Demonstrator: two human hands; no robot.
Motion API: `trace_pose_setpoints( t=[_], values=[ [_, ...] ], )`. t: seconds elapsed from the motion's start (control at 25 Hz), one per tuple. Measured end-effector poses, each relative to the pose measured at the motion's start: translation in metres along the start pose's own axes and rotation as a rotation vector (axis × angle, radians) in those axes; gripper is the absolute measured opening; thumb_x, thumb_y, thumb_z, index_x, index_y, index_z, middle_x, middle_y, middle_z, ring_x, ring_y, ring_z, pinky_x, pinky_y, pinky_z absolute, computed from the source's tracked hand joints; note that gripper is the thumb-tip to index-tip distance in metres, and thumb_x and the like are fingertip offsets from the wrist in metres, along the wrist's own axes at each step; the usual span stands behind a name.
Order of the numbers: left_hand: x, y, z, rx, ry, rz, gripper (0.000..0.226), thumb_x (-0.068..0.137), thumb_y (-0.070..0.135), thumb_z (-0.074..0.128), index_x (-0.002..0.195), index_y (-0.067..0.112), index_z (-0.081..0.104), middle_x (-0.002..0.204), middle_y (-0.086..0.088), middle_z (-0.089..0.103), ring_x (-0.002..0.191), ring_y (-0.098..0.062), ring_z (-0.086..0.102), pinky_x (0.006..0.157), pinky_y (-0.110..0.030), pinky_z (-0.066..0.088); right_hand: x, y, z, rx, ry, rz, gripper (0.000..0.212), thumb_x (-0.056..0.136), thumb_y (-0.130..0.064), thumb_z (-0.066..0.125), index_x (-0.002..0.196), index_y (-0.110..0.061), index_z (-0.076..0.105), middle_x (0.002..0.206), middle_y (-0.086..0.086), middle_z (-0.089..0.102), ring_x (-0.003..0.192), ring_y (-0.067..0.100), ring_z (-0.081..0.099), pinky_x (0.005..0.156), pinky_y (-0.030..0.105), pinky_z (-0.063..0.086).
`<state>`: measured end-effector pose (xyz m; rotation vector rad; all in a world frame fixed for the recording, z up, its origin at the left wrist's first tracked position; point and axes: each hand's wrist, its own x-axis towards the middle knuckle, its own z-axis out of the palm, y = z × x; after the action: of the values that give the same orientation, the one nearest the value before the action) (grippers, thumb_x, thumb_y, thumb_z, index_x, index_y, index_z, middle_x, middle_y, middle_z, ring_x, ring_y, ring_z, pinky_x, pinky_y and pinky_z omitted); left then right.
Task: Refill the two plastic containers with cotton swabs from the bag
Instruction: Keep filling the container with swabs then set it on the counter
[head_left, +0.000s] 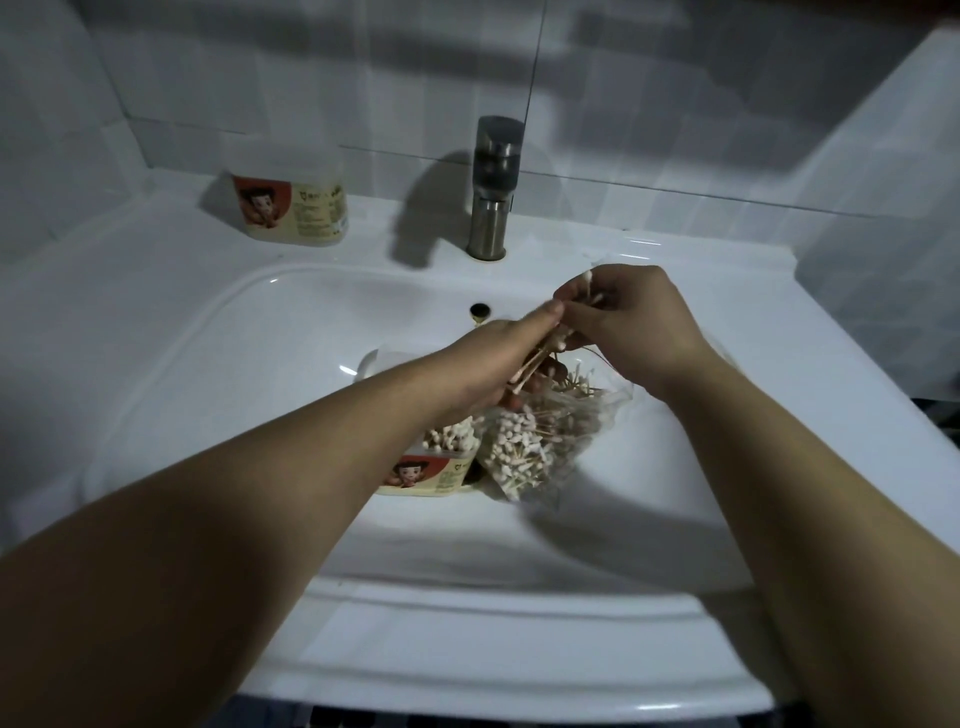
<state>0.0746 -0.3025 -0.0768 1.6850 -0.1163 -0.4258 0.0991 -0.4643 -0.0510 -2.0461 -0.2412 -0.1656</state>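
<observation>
Down in the white basin beneath tiled walls, left hand and right hand are pinching cotton swabs above the bag and cartoon-labelled container, its twin standing near the tap.

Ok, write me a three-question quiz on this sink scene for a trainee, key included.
1. Multiple choice: where does the far container stand? A) on the ledge left of the faucet; B) on a shelf; C) on the floor.
2. True or false: the open container in the basin holds no swabs.
3. Short answer: what do the left hand and the right hand grip above the bag?
Key: 1 A. 2 False: swab tips show inside it. 3 Cotton swabs.
</observation>
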Motion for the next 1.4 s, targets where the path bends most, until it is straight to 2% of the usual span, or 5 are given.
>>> trace_pose_setpoints(
  t=[0.4, 0.64, 0.96, 1.24, 1.4],
  values=[
    [-0.003, -0.003, -0.006, 0.327, 0.039, 0.096, 0.022, 0.109, 0.023, 0.042, 0.104, 0.019, 0.063, 0.079, 0.008, 0.058, 0.071, -0.012, 0.053, 0.064, -0.03, 0.045, 0.001, -0.001, -0.003, 0.087, 0.079, 0.075, 0.01, 0.083, 0.001, 0.072, 0.08, -0.008, 0.074, 0.07, 0.001, 0.068, 0.061, 0.02, 0.072, 0.08, 0.045, 0.064],
    [0.004, -0.003, -0.008, 0.208, 0.197, 0.143, 0.025, 0.11, 0.031, 0.035, 0.102, 0.025, 0.058, 0.085, 0.003, 0.054, 0.076, -0.017, 0.052, 0.075, -0.036, 0.047, 0.001, -0.005, -0.011, 0.374, 0.07, 0.188, 0.016, 0.087, 0.016, 0.063, 0.09, 0.002, 0.069, 0.082, 0.016, 0.068, 0.07, 0.025, 0.067, 0.072, 0.028, 0.061],
    [0.006, 0.005, -0.013, 0.061, 0.348, 0.215, 0.03, 0.112, 0.027, 0.032, 0.094, 0.026, 0.057, 0.107, 0.005, 0.067, 0.105, -0.016, 0.064, 0.089, -0.036, 0.05, -0.006, -0.011, -0.004, 0.306, -0.06, 0.094, 0.017, 0.091, 0.005, 0.069, 0.106, -0.002, 0.069, 0.078, 0.013, 0.074, 0.06, 0.017, 0.065, 0.056, 0.024, 0.054],
    [0.004, 0.001, -0.006, 0.013, 0.123, 0.107, 0.019, 0.11, 0.014, 0.032, 0.112, 0.012, 0.051, 0.086, -0.003, 0.055, 0.065, -0.012, 0.049, 0.058, -0.027, 0.045, -0.006, -0.002, 0.005, 0.045, -0.077, 0.044, 0.017, 0.09, -0.019, 0.077, 0.107, -0.016, 0.073, 0.06, 0.003, 0.068, 0.047, 0.016, 0.05, 0.049, 0.022, 0.043],
    [0.006, 0.003, -0.01, -0.029, 0.15, 0.034, 0.028, 0.101, 0.002, 0.035, 0.12, 0.007, 0.055, 0.075, -0.004, 0.041, 0.058, -0.012, 0.035, 0.055, -0.03, 0.029, -0.002, -0.001, 0.007, 0.156, -0.065, 0.093, 0.019, 0.098, -0.022, 0.063, 0.103, -0.006, 0.073, 0.095, 0.009, 0.077, 0.063, 0.022, 0.066, 0.064, 0.035, 0.057]
  ],
)
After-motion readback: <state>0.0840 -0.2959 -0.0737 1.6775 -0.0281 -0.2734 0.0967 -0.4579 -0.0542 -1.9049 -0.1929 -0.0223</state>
